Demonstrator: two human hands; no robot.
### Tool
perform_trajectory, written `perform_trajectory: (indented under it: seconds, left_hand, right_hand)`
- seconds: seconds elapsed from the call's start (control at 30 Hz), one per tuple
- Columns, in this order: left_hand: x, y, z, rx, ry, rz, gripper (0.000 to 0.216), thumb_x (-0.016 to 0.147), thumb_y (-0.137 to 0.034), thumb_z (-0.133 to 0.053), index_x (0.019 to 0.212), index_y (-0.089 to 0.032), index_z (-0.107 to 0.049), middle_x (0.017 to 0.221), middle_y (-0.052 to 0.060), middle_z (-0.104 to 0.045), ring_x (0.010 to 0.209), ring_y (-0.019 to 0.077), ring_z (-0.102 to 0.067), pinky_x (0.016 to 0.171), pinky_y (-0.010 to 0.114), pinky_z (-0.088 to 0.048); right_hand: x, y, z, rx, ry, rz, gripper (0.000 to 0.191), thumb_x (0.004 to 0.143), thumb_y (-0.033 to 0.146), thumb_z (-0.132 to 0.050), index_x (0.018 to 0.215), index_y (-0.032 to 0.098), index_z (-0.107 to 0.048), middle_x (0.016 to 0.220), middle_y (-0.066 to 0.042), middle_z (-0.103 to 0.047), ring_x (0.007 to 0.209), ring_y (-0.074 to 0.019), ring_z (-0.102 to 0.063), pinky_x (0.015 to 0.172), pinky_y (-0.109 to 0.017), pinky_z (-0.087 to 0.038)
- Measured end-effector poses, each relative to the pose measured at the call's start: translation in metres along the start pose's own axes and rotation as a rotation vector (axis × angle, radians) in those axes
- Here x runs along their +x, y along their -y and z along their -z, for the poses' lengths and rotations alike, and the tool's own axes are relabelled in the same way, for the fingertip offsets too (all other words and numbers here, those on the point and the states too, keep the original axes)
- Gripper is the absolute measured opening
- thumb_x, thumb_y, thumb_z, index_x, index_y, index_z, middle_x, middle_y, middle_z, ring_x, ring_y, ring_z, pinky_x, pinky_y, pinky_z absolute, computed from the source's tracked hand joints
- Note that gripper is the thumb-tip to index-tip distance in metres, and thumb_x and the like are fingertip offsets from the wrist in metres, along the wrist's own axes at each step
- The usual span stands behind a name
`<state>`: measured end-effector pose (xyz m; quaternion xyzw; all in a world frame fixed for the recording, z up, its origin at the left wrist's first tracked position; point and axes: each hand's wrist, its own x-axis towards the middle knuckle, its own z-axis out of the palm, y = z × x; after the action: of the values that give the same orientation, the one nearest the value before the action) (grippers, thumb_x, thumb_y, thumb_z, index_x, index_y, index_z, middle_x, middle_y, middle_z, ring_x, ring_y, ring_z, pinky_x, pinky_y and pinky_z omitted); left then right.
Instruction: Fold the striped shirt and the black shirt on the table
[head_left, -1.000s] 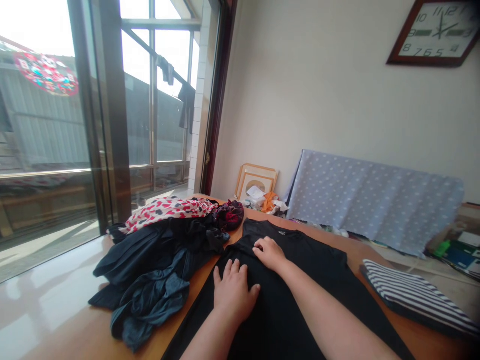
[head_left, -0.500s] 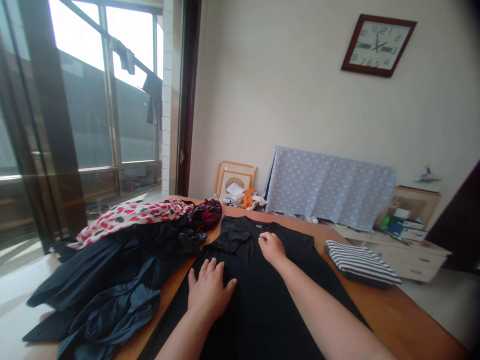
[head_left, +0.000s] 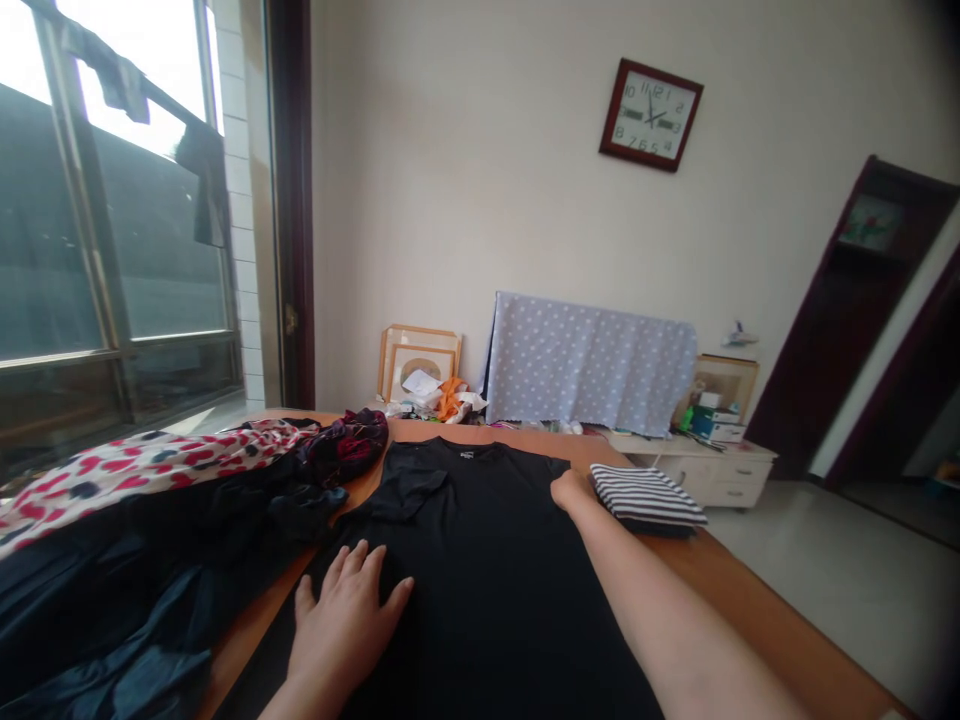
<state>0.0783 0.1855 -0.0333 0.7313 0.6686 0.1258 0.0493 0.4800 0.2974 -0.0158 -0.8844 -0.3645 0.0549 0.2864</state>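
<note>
A black shirt (head_left: 480, 560) lies spread flat on the wooden table (head_left: 720, 590), collar away from me. My left hand (head_left: 341, 625) rests open on its near left part, fingers spread and pressing the fabric. My right hand (head_left: 568, 490) reaches to the shirt's far right edge, by the shoulder; its fingers look curled at the fabric, though I cannot make out a grip. A folded striped garment (head_left: 646, 497) lies just right of that hand.
A heap of dark clothes (head_left: 150, 570) topped by a red-and-white patterned piece (head_left: 135, 462) fills the table's left side. Picture frames (head_left: 416, 360), clutter and a dotted cloth-covered board (head_left: 589, 365) stand against the far wall. A low white cabinet (head_left: 712, 465) is at the right.
My right hand slid from the shirt's upper middle out to its right edge. My left hand stayed flat on the fabric. The view swung to the right.
</note>
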Motion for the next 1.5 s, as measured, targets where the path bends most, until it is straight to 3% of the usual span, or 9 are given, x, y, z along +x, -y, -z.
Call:
perform_trajectory:
  seconds: [0.4, 0.6, 0.73, 0.83, 0.93, 1.07, 1.2, 1.37, 1.5]
  left_hand:
    - [-0.001, -0.004, 0.001, 0.054, 0.001, -0.007, 0.069, 0.088, -0.063, -0.036, 0.144, -0.024, -0.049, 0.158, 0.010, -0.035, 0.149, 0.0330, -0.019, 0.115, 0.064, -0.008]
    - [0.000, -0.003, -0.002, 0.044, -0.017, -0.014, 0.068, 0.089, -0.062, -0.036, 0.143, -0.023, -0.049, 0.157, 0.010, -0.036, 0.149, 0.0334, -0.019, 0.115, 0.064, -0.008]
    - [0.000, -0.002, -0.004, 0.034, -0.033, -0.026, 0.069, 0.089, -0.062, -0.036, 0.144, -0.022, -0.049, 0.157, 0.010, -0.037, 0.148, 0.0341, -0.020, 0.115, 0.065, -0.008]
    - [0.000, -0.001, -0.005, 0.023, -0.038, -0.026, 0.069, 0.089, -0.062, -0.036, 0.143, -0.022, -0.050, 0.156, 0.010, -0.037, 0.148, 0.0343, -0.020, 0.115, 0.065, -0.008]
    - [0.000, -0.001, -0.005, 0.008, -0.036, -0.021, 0.069, 0.089, -0.063, -0.036, 0.143, -0.022, -0.050, 0.156, 0.010, -0.038, 0.148, 0.0344, -0.019, 0.115, 0.065, -0.007]
    - [0.001, 0.000, -0.006, -0.006, -0.032, -0.024, 0.069, 0.089, -0.063, -0.037, 0.142, -0.022, -0.050, 0.156, 0.011, -0.038, 0.148, 0.0351, -0.019, 0.114, 0.066, -0.006]
    - [0.001, 0.000, -0.006, -0.010, -0.036, -0.024, 0.070, 0.089, -0.064, -0.036, 0.142, -0.022, -0.051, 0.156, 0.011, -0.037, 0.148, 0.0353, -0.019, 0.115, 0.066, -0.006]
    - [0.001, 0.001, -0.007, 0.000, -0.030, -0.026, 0.070, 0.088, -0.063, -0.037, 0.143, -0.022, -0.050, 0.157, 0.011, -0.037, 0.148, 0.0350, -0.020, 0.114, 0.066, -0.006]
    - [0.001, 0.001, -0.007, 0.007, -0.039, -0.029, 0.070, 0.088, -0.063, -0.036, 0.143, -0.022, -0.050, 0.156, 0.010, -0.038, 0.148, 0.0345, -0.020, 0.114, 0.066, -0.007]
  right_hand:
    - [0.014, 0.003, 0.008, -0.010, 0.072, -0.024, 0.038, 0.065, 0.025, -0.072, 0.102, 0.015, -0.072, 0.101, -0.021, -0.070, 0.106, -0.0375, -0.065, 0.079, -0.045, -0.050]
    - [-0.026, 0.024, -0.002, 0.017, -0.006, 0.277, 0.026, 0.076, 0.029, -0.067, 0.101, 0.030, -0.073, 0.117, -0.010, -0.066, 0.123, -0.0296, -0.052, 0.102, -0.044, -0.035]
    - [-0.044, 0.037, -0.008, 0.067, 0.029, 0.434, 0.016, 0.082, 0.042, -0.063, 0.089, 0.032, -0.074, 0.100, -0.002, -0.072, 0.107, -0.0234, -0.060, 0.096, -0.034, -0.037]
    - [-0.032, 0.033, 0.000, 0.099, -0.008, 0.375, 0.031, 0.093, 0.041, -0.043, 0.099, 0.030, -0.072, 0.103, -0.003, -0.073, 0.097, -0.0223, -0.063, 0.082, -0.030, -0.042]
    - [-0.014, 0.021, 0.009, 0.096, -0.034, 0.275, 0.036, 0.093, 0.037, -0.038, 0.102, 0.025, -0.071, 0.106, -0.008, -0.072, 0.093, -0.0247, -0.065, 0.075, -0.030, -0.043]
    - [0.001, 0.004, 0.002, 0.061, 0.020, 0.182, 0.031, 0.086, 0.043, -0.052, 0.092, 0.021, -0.073, 0.101, -0.013, -0.073, 0.092, -0.0282, -0.067, 0.075, -0.033, -0.045]
    - [0.004, -0.003, -0.017, 0.053, 0.096, 0.114, 0.044, 0.070, 0.055, -0.069, 0.090, 0.016, -0.073, 0.099, -0.019, -0.072, 0.092, -0.0303, -0.068, 0.074, -0.033, -0.047]
    - [0.006, 0.001, -0.032, 0.123, 0.152, 0.119, 0.026, 0.062, 0.041, -0.074, 0.074, 0.018, -0.070, 0.074, -0.007, -0.072, 0.074, -0.0226, -0.067, 0.063, -0.026, -0.045]
    - [0.008, 0.000, -0.028, 0.212, 0.101, 0.149, 0.016, 0.069, 0.035, -0.065, 0.075, 0.021, -0.069, 0.071, -0.001, -0.070, 0.070, -0.0185, -0.065, 0.057, -0.022, -0.042]
